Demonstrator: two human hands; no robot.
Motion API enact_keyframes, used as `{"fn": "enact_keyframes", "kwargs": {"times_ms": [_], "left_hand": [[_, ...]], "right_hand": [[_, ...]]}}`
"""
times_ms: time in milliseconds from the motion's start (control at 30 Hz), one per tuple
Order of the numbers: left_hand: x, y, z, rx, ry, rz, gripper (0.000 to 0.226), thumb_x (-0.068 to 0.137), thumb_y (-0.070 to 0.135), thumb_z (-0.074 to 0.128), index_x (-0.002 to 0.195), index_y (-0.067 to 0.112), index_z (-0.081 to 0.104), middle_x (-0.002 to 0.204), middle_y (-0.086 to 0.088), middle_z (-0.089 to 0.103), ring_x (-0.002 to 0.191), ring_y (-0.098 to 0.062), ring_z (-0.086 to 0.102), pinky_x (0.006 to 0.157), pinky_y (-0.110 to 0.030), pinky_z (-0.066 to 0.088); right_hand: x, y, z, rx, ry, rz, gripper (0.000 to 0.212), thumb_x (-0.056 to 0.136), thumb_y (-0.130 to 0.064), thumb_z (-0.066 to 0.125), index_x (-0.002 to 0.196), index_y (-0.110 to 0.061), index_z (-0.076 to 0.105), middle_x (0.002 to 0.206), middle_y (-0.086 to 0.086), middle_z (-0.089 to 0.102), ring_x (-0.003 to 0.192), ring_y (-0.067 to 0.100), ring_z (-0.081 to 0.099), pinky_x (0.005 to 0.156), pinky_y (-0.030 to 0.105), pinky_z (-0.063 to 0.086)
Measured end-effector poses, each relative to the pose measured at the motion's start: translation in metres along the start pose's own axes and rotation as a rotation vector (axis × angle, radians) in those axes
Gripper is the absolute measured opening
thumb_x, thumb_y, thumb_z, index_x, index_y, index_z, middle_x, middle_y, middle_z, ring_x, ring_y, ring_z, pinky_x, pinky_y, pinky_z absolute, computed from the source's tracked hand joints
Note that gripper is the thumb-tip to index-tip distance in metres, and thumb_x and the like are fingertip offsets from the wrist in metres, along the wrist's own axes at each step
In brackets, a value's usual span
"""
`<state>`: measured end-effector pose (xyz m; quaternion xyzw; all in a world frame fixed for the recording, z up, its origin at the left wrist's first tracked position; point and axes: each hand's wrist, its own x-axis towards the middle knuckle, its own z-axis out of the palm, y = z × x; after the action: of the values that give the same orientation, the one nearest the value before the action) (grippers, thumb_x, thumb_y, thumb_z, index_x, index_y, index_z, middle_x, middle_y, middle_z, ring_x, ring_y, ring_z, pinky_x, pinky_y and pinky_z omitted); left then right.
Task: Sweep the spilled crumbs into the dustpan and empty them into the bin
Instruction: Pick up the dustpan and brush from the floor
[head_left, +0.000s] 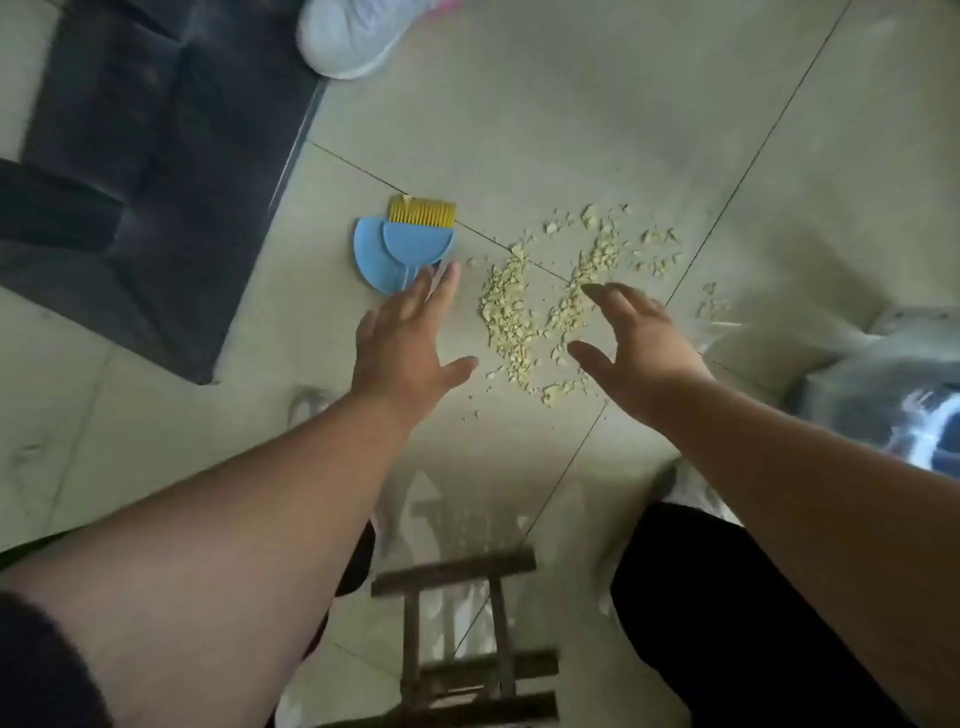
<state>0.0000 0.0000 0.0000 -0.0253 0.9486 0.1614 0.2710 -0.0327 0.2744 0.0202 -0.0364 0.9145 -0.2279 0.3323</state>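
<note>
Pale yellow crumbs (561, 291) are scattered in two rough streaks over the grey tiled floor (571, 130), at the centre of the frame and slightly right, with loose bits trailing further right and toward the lower edge. A small light-blue plastic dustpan (384, 254) is seen just left of the spill, and a brush with a blue back and yellow bristles (422, 221) is nested on top of it, bristles pointing to the top of the frame. No bin can be identified with certainty; a blurred grey-and-blue shape at the right edge cannot be told.

The left hand (405, 338) is stretched toward the dustpan, its fingers (441, 280) loosely spread and extended, the tips over or just at the near edge of the pan; contact cannot be confirmed. The right hand (634, 343) is held above the near right part of the crumbs, fingers spread and slightly curled, with nothing gripped. Both hands are empty.

The opening step is judged to be in hand: the tools are being reached for, and no sweeping is yet done. For the next move, the brush would need to be lifted off the pan and taken in one hand, the pan's handle grasped in the other, and the pan's lip set flat on the floor beside the streaks, so that crumbs are not pushed under it.
</note>
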Motion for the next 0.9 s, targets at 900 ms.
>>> {"fn": "enact_keyframes", "kwargs": {"times_ms": [900], "left_hand": [[0.077, -0.112, 0.086, 0.169, 0.141, -0.120, 0.068, 0.104, 0.043, 0.043, 0.167, 0.040, 0.016, 0.175, -0.010, 0.012, 0.151, -0.034, 0.027, 0.114, -0.055, 0.031]], "right_hand": [[0.160, -0.075, 0.170, 0.147, -0.123, -0.024, 0.026, 0.096, -0.035, 0.059, 0.117, -0.027, 0.070, 0.106, 0.005, 0.071, 0.092, 0.026, 0.066, 0.080, 0.034, 0.057]]}}
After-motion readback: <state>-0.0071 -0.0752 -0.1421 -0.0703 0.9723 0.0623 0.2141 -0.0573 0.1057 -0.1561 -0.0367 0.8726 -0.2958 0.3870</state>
